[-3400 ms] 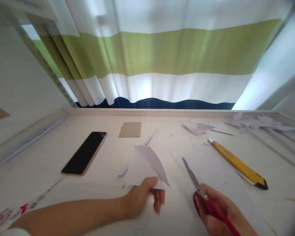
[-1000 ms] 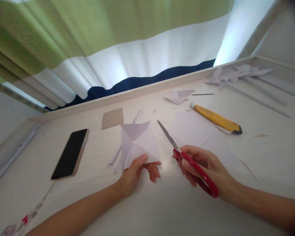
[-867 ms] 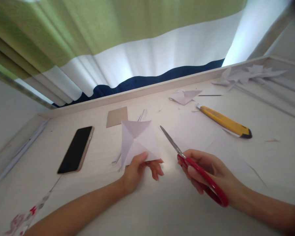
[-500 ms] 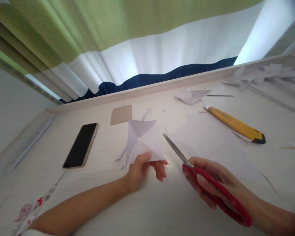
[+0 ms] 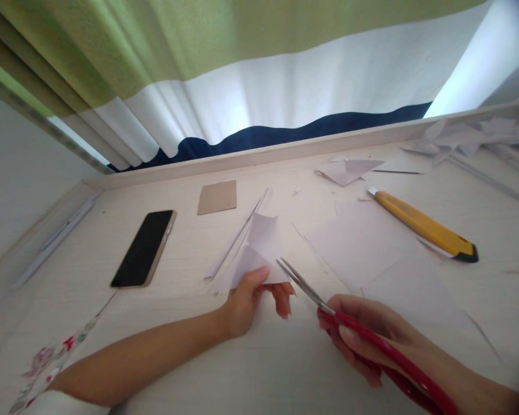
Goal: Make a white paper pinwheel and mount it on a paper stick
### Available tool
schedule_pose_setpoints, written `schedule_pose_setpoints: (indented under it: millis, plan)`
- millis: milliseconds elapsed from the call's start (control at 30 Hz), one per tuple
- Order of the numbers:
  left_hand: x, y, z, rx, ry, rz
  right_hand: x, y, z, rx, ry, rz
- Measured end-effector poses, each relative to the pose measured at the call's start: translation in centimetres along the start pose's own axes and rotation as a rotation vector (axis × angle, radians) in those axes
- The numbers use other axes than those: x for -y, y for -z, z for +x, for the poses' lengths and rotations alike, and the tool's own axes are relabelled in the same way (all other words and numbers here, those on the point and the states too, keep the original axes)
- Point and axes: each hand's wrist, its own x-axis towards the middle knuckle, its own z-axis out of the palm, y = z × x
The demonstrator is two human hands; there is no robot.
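Note:
My left hand [image 5: 253,294] pinches a creased white sheet of paper [image 5: 263,239] between thumb and fingers, holding it by its lower edge. My right hand [image 5: 363,334] is wrapped round the red handles of a pair of scissors [image 5: 305,285]. The blades point up and left, a little apart at the tips, close to the right edge of the paper. Whether they touch it, I cannot tell. Thin rolled paper strips [image 5: 229,248] lie behind the held sheet. Right of the blades are flat white sheets [image 5: 372,248] on the table.
A phone [image 5: 145,248] with a beaded strap [image 5: 69,346] lies on the left. Behind the held sheet is a square of brown card [image 5: 217,197]. A yellow utility knife [image 5: 419,222], a folded paper piece [image 5: 348,171] and several paper pinwheel shapes [image 5: 476,138] lie toward the right.
The scissors have moved left, up to the held paper. That paper's left part has dropped out of view, so it looks narrower. The view has shifted slightly.

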Motion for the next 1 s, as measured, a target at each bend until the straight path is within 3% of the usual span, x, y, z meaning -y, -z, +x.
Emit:
schedule_pose_setpoints:
  millis: [300, 1000]
  plan:
    - [-0.05, -0.06, 0.06, -0.039, -0.095, -0.05, -0.08, 0.38, -0.01, 0.002, 0.004, -0.019]
    - [0.08, 0.01, -0.43, 0.04, -0.048, 0.158, 0.49, 0.03, -0.21, 0.01, -0.056, -0.009]
